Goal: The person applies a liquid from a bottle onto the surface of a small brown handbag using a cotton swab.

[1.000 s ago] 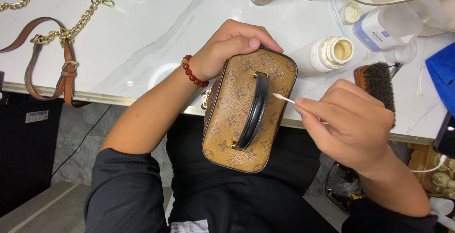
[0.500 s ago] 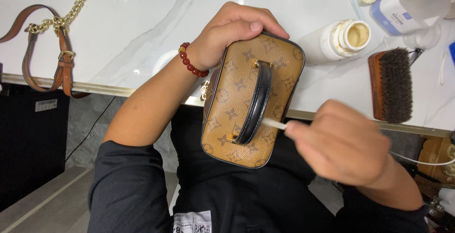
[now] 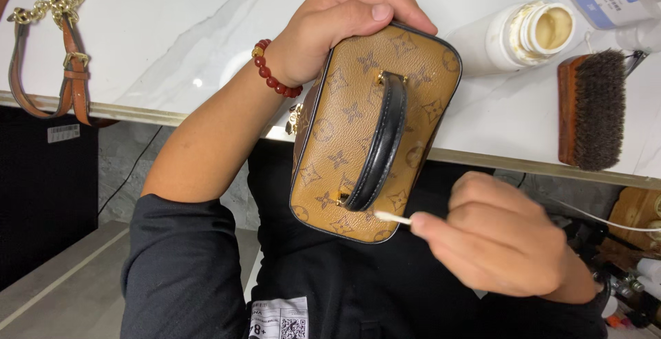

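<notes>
We see the left hand (image 3: 337,32) clenched over the far end of a small brown patterned bag (image 3: 372,132), its grip grasping that end with the thumb lying across the top edge. The bag is held tilted over the near edge of the white marble counter (image 3: 172,43), its upper end above the counter and its lower end hanging over the lap. A black handle (image 3: 381,142) runs lengthwise down the bag's upturned face, fixed at each end with a gold fitting. A bracelet of red beads (image 3: 272,74) circles the left wrist.

The right hand (image 3: 499,242) is closed, its grip pinching a cotton swab (image 3: 392,218) between thumb and fingers. The swab's white tip touches the bag just beside the lower end of the handle.

On the counter we count 1 open white bottle (image 3: 523,32) lying on its side just beyond the bag's upper right corner, with its cream-stained mouth facing us. A wooden brush with dark bristles (image 3: 592,108) lies to the right of it. Far to the left, a brown leather strap (image 3: 69,70) with a gold chain (image 3: 58,5) lies over the counter's edge, well apart from the hands.
</notes>
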